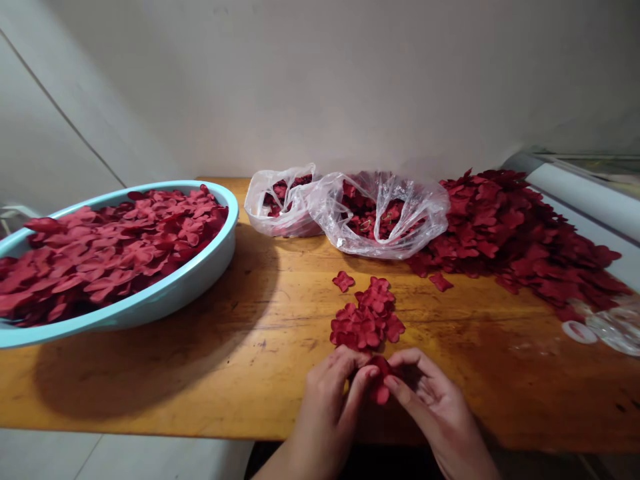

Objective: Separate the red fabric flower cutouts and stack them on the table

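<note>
A small pile of soft red cloth-like flowers with round petals (pixel 367 328) sits on the brown wooden table (pixel 280 373). Just on the near side of that pile, between the two hands, is one dark red cloth-like flower piece (pixel 382 395). Its longer way runs from the pile toward the person, with a rounded petal poking out at the near end. The left hand (pixel 331 390) pinches its left side with thumb and finger nearly together. The right hand (pixel 433 397) has its thumb and pointing finger on the right side, with only a thin gap for the piece. Both hands are about as near to it. Fingers hide part, so I can't tell if it is one layer or more. One loose red four-petal flower (pixel 343 281) lies just past the pile, a bit left.
</note>
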Tool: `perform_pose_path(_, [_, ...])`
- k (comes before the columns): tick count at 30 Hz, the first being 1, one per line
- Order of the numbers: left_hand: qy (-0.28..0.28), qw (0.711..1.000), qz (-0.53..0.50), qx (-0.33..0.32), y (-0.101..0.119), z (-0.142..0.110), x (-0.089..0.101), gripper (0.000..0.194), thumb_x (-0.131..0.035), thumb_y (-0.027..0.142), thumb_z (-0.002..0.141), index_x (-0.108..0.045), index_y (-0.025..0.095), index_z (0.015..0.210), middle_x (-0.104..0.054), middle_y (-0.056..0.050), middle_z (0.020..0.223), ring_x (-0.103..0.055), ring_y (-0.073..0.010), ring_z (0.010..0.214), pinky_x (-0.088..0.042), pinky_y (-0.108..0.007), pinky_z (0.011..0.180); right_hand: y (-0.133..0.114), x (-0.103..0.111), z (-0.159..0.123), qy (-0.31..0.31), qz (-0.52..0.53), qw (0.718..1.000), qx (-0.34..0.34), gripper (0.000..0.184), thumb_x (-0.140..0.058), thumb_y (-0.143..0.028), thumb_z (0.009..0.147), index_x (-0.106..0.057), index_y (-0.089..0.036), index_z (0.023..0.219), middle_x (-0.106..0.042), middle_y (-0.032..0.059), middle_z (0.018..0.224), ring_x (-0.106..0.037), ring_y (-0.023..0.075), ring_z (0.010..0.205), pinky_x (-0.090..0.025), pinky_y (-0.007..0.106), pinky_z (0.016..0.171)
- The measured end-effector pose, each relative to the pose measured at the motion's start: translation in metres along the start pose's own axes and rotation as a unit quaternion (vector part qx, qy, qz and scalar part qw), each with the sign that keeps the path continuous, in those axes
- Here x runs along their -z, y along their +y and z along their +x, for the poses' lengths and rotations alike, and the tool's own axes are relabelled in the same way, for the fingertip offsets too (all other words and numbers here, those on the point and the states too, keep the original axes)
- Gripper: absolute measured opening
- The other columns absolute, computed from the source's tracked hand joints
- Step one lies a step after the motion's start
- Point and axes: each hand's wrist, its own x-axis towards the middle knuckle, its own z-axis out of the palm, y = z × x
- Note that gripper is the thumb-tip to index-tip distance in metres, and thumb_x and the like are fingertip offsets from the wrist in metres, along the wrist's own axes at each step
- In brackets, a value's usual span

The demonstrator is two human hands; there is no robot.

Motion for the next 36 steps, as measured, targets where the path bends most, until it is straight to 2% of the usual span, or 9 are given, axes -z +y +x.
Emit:
perform_pose_path(5, [-0.001,0.999,0.045,-0.008,-0.002,0.001,0.000,0.024,-0.045,0.018,0.089,-0.055,0.015,0.068,-0.060,-0.005,0.070,-0.055,-0.0134,0.064,-0.042,-0.021,0.060,-0.001,-0.004,-0.001,-0.003,-0.007,1.000,-0.006,0.016,-0.063,-0.036,0.081,-0.056,-0.022,0.083,-0.061,-0.0038,0.071,-0.060,0.0102,0.066,-0.048,0.016,0.062])
perform_pose_path(10, [-0.013,0.999,0.012,0.037,-0.007,0.004,-0.001,0.033,-0.051,0.029,0.087,-0.051,0.015,0.057,-0.055,-0.001,0.057,-0.050,-0.0116,0.053,-0.037,-0.021,0.052,0.002,-0.001,0.007,-0.012,-0.040,0.999,0.003,0.020,-0.062,-0.038,0.081,-0.058,-0.020,0.074,-0.061,-0.0027,0.066,-0.060,0.0114,0.063,-0.046,0.018,0.062])
perform_pose_path(13, [-0.048,0.996,-0.046,0.064,-0.009,0.009,0.000,0.029,-0.051,0.031,0.088,-0.056,0.015,0.063,-0.060,0.000,0.059,-0.053,-0.0115,0.054,-0.040,-0.021,0.056,0.006,0.005,0.015,0.026,-0.027,0.999,0.029,0.021,-0.063,-0.039,0.080,-0.060,-0.020,0.071,-0.061,-0.0029,0.064,-0.058,0.0102,0.061,-0.045,0.017,0.059])
perform_pose_path(16, [-0.077,0.996,-0.016,0.046,-0.014,0.014,0.003,0.019,-0.050,0.027,0.089,-0.062,0.018,0.079,-0.066,-0.002,0.073,-0.058,-0.0141,0.069,-0.045,-0.025,0.068,0.008,0.015,0.024,0.099,0.025,0.993,0.058,0.016,-0.062,-0.038,0.081,-0.062,-0.022,0.078,-0.063,-0.0035,0.067,-0.057,0.0091,0.060,-0.046,0.016,0.059])
perform_pose_path(18, [-0.025,0.998,0.064,-0.001,-0.018,0.014,0.007,0.013,-0.051,0.022,0.088,-0.063,0.020,0.093,-0.065,-0.005,0.092,-0.057,-0.0181,0.089,-0.044,-0.031,0.081,0.009,0.024,0.027,0.136,0.042,0.988,0.059,0.014,-0.063,-0.036,0.081,-0.063,-0.023,0.086,-0.067,-0.0021,0.076,-0.058,0.0101,0.065,-0.047,0.016,0.059])
perform_pose_path(22, [0.141,0.968,0.180,-0.101,-0.023,0.005,0.012,0.035,-0.050,0.013,0.085,-0.051,0.023,0.117,-0.052,-0.009,0.118,-0.043,-0.0224,0.113,-0.034,-0.041,0.099,0.011,0.035,0.025,0.135,0.002,0.990,0.050,0.018,-0.066,-0.036,0.078,-0.066,-0.024,0.092,-0.069,0.0006,0.084,-0.061,0.0127,0.068,-0.049,0.018,0.060])
perform_pose_path(25, [0.085,0.981,0.128,-0.120,-0.017,-0.007,0.014,0.039,-0.051,0.014,0.084,-0.047,0.024,0.122,-0.054,-0.007,0.117,-0.047,-0.0206,0.111,-0.038,-0.036,0.097,0.013,0.030,0.016,0.097,-0.055,0.993,0.042,0.016,-0.065,-0.039,0.077,-0.068,-0.023,0.082,-0.068,0.0004,0.075,-0.061,0.0139,0.066,-0.050,0.019,0.062])
perform_pose_path(30, [-0.030,0.999,-0.033,0.000,-0.007,-0.013,0.011,0.028,-0.058,0.023,0.082,-0.059,0.023,0.110,-0.067,-0.005,0.104,-0.060,-0.0176,0.096,-0.047,-0.029,0.086,0.018,0.013,0.003,0.021,-0.087,0.995,0.030,0.022,-0.066,-0.041,0.075,-0.065,-0.021,0.067,-0.062,-0.0005,0.063,-0.057,0.0135,0.059,-0.045,0.019,0.054])
perform_pose_path(36, [-0.019,0.966,-0.191,0.171,-0.012,-0.006,0.008,0.011,-0.061,0.024,0.077,-0.069,0.018,0.077,-0.071,-0.003,0.076,-0.063,-0.0147,0.070,-0.048,-0.024,0.069,0.019,0.009,0.004,0.008,-0.105,0.994,0.033,0.034,-0.070,-0.041,0.070,-0.050,-0.018,0.054,-0.051,-0.0032,0.052,-0.048,0.0107,0.050,-0.039,0.020,0.049])
